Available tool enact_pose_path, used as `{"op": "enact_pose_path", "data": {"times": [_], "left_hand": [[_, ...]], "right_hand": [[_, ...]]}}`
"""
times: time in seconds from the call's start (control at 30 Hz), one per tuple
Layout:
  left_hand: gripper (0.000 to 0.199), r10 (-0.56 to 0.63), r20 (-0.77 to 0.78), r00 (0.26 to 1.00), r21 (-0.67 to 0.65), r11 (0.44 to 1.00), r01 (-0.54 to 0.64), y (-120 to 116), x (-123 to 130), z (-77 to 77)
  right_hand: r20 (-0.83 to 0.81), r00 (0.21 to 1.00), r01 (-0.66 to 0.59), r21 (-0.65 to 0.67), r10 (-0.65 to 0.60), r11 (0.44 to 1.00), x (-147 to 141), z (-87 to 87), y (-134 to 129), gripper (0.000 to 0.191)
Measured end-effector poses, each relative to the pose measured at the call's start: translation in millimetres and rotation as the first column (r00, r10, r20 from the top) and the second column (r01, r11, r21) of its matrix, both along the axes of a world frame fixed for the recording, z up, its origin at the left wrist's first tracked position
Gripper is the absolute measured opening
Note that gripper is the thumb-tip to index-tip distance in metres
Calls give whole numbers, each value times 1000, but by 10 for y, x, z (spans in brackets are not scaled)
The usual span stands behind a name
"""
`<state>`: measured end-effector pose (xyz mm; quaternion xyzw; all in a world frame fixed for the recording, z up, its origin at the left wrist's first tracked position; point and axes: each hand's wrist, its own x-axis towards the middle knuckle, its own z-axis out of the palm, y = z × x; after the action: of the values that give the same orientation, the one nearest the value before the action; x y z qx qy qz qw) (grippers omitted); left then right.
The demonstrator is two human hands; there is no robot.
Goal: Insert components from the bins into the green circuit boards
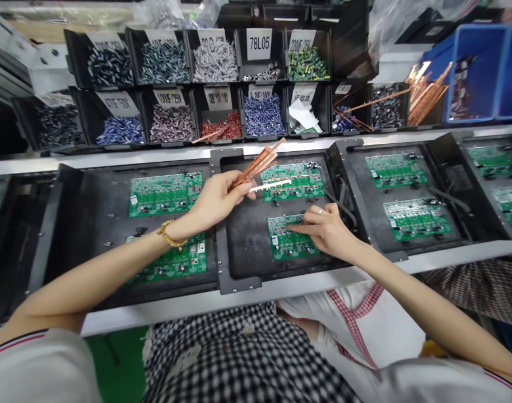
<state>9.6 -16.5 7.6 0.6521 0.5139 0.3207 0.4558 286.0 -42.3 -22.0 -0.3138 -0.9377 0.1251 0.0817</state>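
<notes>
My left hand (222, 196) is closed round a bundle of thin copper strips (262, 162) above the middle tray. One bright strip (273, 186) points right from its fingers over the upper green circuit board (304, 193). My right hand (327, 229) is over the right part of the lower board (287, 246) in the same tray. Its index finger stretches left and touches or nearly touches the board; the other fingers are bent. Whether anything small lies under that fingertip is hidden.
Black bins (216, 81) of small parts stand in two rows behind the trays. More copper strips (428, 95) lie at the back right beside a blue bin (476, 92). Neighbouring black trays hold boards on the left (166, 193) and right (415, 218).
</notes>
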Motion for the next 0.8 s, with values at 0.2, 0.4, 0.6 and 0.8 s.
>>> {"op": "enact_pose_path", "data": {"times": [0.2, 0.4, 0.6, 0.8], "left_hand": [[26, -19, 23, 1000, -9, 1000, 19, -31, 2, -39], [30, -40, -45, 998, 31, 999, 41, -68, 33, -48], [26, -69, -97, 993, 50, 996, 75, -92, 87, -31], [23, -86, -198, 976, 127, 986, 112, -143, 109, 34]], "right_hand": [[-2, 1000, 31, -10, -31, 999, 66, -19, -31, 42], [26, 1000, -1, 45, 0, 999, 89, -18, -35, 41], [77, 996, -48, 136, 38, 990, 70, -28, -62, 38], [94, 996, -8, 182, -9, 983, 55, 45, -148, 28]]}}
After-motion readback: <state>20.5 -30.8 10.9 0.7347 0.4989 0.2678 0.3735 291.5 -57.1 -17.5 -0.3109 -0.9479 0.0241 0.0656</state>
